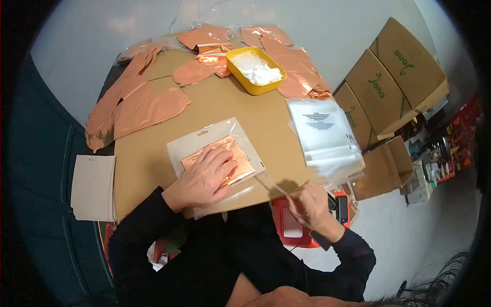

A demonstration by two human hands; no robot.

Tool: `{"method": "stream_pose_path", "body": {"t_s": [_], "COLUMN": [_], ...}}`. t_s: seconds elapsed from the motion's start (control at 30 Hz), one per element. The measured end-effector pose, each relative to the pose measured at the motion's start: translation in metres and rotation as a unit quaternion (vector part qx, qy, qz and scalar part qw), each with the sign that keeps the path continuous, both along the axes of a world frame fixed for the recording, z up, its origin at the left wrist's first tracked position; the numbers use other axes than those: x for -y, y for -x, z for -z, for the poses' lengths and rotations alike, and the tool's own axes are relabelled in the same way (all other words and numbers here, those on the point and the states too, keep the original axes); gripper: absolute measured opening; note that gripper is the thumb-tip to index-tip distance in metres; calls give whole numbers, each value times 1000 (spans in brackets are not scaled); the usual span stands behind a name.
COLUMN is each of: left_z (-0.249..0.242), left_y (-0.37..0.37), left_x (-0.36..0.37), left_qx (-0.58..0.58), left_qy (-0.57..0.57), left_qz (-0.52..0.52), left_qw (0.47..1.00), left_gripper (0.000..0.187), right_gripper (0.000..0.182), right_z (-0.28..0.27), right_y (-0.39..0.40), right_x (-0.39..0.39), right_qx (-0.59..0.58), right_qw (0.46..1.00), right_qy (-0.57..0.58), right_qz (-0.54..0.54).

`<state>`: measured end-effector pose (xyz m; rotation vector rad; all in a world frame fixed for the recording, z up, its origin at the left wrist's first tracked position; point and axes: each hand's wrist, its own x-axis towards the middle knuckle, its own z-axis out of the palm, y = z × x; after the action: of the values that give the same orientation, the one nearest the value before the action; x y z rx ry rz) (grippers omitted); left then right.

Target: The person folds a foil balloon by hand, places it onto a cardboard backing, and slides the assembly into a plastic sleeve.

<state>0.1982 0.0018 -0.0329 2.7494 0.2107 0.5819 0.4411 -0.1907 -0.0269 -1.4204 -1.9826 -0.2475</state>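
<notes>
My left hand (202,176) lies flat, palm down with its fingers stretched out, pressing on a clear plastic bag (230,128) with a hang hole at its top. Inside the bag, a folded copper-coloured foil balloon (246,168) shows partly under my fingers. My right hand (312,204) is closed in a pinch just past the front edge of the table. Between its thumb and fingers is the end of a thin clear strip (275,186), which stretches taut up to the bag's lower right corner.
Flat copper foil balloons (151,110) lie along the far and left edges. A yellow tub (268,89) holds white material. Clear printed bags (322,140) are stacked at right, beige cards (92,187) at left. Cardboard boxes (381,89) stand beyond the right edge; a red stool (279,217) sits below.
</notes>
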Motion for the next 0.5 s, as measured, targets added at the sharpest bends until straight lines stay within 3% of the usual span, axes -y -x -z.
{"method": "stream_pose_path", "body": {"t_s": [0.5], "left_z": [0], "left_y": [-1], "left_x": [3], "left_qx": [14], "left_qy": [-53], "left_qz": [-1], "left_qw": [999], "left_gripper": [49], "right_gripper": [21], "right_z": [25], "right_y": [31], "right_x": [-41], "right_qx": [96], "right_qw": [989], "right_qy": [-54], "right_qz": [98]}}
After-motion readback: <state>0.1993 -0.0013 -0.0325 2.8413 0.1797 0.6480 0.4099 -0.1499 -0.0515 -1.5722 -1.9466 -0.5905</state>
